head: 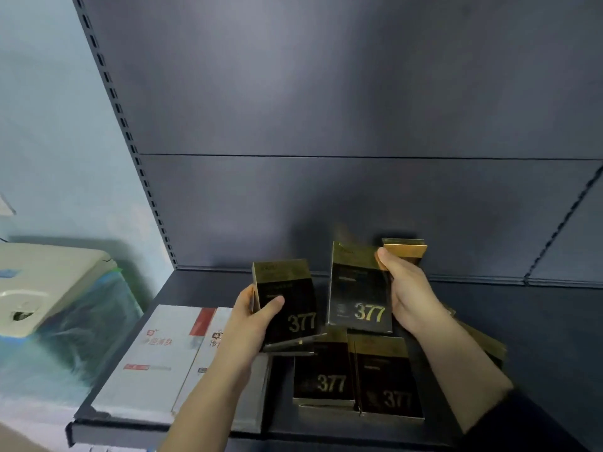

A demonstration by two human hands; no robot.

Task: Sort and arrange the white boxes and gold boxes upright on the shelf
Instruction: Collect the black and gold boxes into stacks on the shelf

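Note:
My left hand [257,316] grips a gold and black box marked 377 [287,298], held upright above the shelf. My right hand [406,290] holds a second gold box [359,288] upright beside it. Two more gold boxes [323,370] [388,380] lie flat on the dark shelf [538,321] below my hands. Another gold box [404,249] stands behind my right thumb, and gold edges [486,340] show under my right forearm. Two white boxes with red marks [153,357] [212,337] lie flat at the shelf's left end, the right one partly hidden by my left arm.
The shelf's dark back panel [326,125] rises behind, with a slotted upright [130,148] on the left. Left of the shelf stands a cream appliance [42,288] over a blue plastic cover [81,337]. The shelf's right part is bare.

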